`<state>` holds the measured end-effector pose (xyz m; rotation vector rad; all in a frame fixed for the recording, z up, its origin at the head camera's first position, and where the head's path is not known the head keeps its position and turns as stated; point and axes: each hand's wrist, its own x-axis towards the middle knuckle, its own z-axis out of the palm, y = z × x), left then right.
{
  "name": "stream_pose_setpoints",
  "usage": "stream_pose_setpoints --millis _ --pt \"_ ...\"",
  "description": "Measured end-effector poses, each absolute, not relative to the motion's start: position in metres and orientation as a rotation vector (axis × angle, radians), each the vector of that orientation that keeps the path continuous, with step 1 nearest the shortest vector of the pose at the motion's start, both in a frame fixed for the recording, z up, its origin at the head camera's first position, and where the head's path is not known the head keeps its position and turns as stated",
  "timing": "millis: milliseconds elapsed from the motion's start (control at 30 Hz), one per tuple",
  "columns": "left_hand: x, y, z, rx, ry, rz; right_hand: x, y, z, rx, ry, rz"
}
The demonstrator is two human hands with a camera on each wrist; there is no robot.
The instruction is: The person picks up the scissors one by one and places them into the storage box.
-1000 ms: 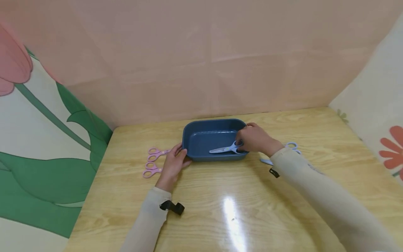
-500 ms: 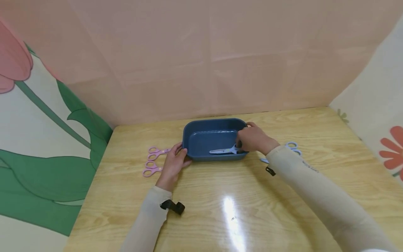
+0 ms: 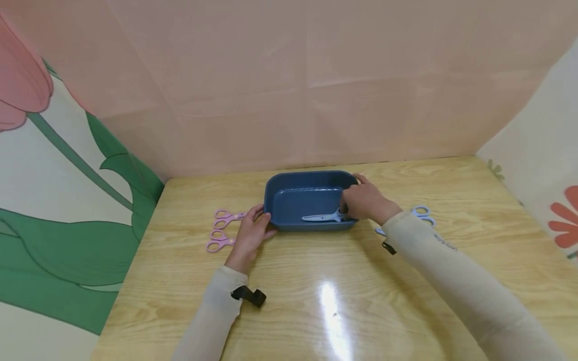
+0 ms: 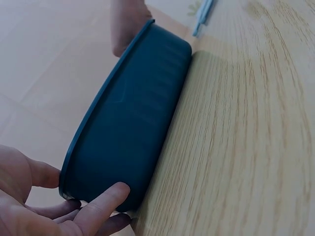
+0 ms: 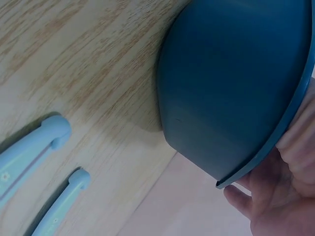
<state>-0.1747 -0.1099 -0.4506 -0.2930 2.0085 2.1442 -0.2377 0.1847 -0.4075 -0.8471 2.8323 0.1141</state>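
A dark blue rectangular storage box (image 3: 311, 226), open at the top, stands on the table near the pink wall. My left hand (image 3: 251, 233) holds its left end; in the left wrist view the thumb and fingers (image 4: 101, 209) sit around the end wall. Inside the box, at the front right, lies a pair of light blue scissors (image 3: 321, 217), blades pointing left. My right hand (image 3: 366, 200) reaches over the right rim and grips the scissors' handle, its fingers mostly hidden. In the right wrist view this hand (image 5: 285, 191) is behind the rim.
Two pairs of pink scissors (image 3: 221, 243) lie left of the box, partly behind my left hand. More light blue scissors (image 3: 423, 213) lie to the right, partly under my right forearm; two light blue blade ends (image 5: 37, 147) show in the right wrist view. Walls stand behind and at both sides.
The right hand has lowered slightly over the scissors' handle in the box, covering more of it. The left hand keeps its place on the box. The head view has shifted slightly.
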Motion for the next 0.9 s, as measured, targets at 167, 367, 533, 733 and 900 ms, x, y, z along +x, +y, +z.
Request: stream_pose_setpoints --millis 167,367,533,733,900 --pt "-0.175 -0.11 -0.45 -0.288 2.012 2.144 -0.237 0.186 -0.409 -0.838 2.839 0.105" --pt "-0.175 -0.109 -0.452 -0.287 2.017 2.145 -0.236 0.191 -0.412 -0.856 2.86 0.014" --pt "-0.175 -0.109 -0.453 -0.298 2.013 2.141 -0.232 0.194 -0.408 -0.852 2.881 -0.07" --pt "-0.175 -0.109 -0.452 -0.294 2.015 2.14 -0.228 0.2 -0.399 -0.819 2.936 -0.216" --pt "-0.176 -0.11 -0.454 -0.275 2.02 2.142 -0.223 0.214 -0.391 -0.818 3.024 -0.331"
